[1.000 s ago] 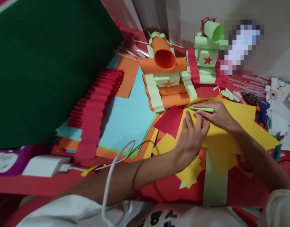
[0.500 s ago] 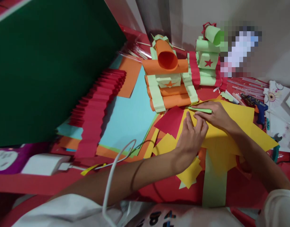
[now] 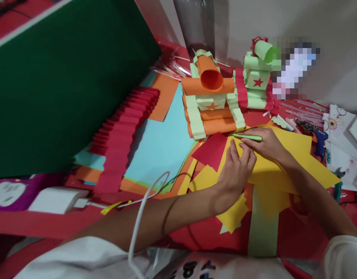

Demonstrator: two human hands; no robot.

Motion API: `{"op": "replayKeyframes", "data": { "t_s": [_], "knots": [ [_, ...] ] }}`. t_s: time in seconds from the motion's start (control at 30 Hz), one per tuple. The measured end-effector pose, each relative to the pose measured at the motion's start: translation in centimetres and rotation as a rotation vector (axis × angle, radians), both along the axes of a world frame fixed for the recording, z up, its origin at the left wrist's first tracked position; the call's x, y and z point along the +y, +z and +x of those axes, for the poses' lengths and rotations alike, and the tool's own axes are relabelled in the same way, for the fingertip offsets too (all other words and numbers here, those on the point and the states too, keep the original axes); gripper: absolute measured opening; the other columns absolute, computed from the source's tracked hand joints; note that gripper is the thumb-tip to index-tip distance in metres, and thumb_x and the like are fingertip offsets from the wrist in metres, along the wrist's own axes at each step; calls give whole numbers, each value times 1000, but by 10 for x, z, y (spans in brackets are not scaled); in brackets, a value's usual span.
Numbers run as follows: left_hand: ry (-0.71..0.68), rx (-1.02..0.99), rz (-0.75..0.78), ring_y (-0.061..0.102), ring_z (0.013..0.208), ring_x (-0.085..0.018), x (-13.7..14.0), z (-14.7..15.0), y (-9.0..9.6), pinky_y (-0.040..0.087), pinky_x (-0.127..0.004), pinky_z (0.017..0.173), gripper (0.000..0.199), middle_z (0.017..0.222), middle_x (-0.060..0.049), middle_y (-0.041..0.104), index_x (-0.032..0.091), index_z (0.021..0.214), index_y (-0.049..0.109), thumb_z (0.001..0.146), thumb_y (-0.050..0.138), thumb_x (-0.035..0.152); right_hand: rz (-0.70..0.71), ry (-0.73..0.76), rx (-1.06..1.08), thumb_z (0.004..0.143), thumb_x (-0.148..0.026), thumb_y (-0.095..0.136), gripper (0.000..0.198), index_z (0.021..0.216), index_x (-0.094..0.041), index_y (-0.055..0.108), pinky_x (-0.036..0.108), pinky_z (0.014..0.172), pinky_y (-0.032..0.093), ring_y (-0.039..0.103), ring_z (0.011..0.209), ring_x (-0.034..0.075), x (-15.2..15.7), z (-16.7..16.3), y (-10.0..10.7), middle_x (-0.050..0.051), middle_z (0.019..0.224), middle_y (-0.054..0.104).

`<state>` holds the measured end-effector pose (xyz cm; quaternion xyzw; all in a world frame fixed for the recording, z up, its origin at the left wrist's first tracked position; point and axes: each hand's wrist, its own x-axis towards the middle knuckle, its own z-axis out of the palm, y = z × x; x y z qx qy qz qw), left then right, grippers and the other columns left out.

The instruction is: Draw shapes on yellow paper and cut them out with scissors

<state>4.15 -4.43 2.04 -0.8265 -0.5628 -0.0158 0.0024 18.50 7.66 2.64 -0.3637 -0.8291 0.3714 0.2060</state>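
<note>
My right hand (image 3: pixel 267 142) is closed round a slim light-green pen-like tool (image 3: pixel 250 137), which lies nearly level with its tip pointing left. Whether it is a pen or a craft knife I cannot tell. Under it is a large yellow paper sheet (image 3: pixel 294 151). My left hand (image 3: pixel 236 170) rests its fingertips on the left part of this sheet, just below the tool, fingers apart and partly bent. A dark red paper piece (image 3: pixel 211 150) lies left of the fingers. Smaller yellow paper pieces (image 3: pixel 233 217) lie around and below my left wrist.
An orange paper tank model (image 3: pixel 214 126) stands just beyond my hands, a green and red one (image 3: pixel 257 82) behind it. Pleated red paper (image 3: pixel 117 155) and blue sheets (image 3: pixel 161 151) lie left, below a large dark green board (image 3: pixel 64 85). A white cable (image 3: pixel 137 224) arches over my left forearm.
The head view has shifted slightly, so the models sit a little lower and further right in the picture. Both hands and the green tool stay in almost the same place on the paper.
</note>
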Motion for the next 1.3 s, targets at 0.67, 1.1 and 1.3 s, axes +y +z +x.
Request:
{"op": "replayKeyframes", "data": {
  "t_s": [0.67, 1.1, 1.3],
  "knots": [
    [-4, 0, -9, 58, 143, -46, -3, -1, 2, 56, -54, 112, 50, 144, -25, 64, 9, 151, 59, 102, 50, 6, -77, -76, -128, 98, -36, 70, 25, 115, -27, 86, 34, 93, 63, 80, 106, 25, -8, 40, 24, 4, 116, 85],
    [-48, 23, 4, 58, 141, -51, -4, -5, 6, 59, -57, 105, 55, 149, -25, 61, 9, 153, 59, 100, 45, 0, -65, -135, -208, 99, -38, 70, 26, 117, -28, 85, 35, 94, 63, 80, 108, 27, -18, 72, 31, 3, 118, 84],
    [-51, 50, 53, 62, 136, -52, -4, -5, 3, 63, -54, 98, 56, 145, -25, 64, 9, 151, 61, 98, 45, -1, -64, -167, -229, 98, -39, 72, 25, 113, -27, 86, 36, 91, 64, 81, 104, 27, -23, 89, 36, 4, 115, 85]
  ]
}}
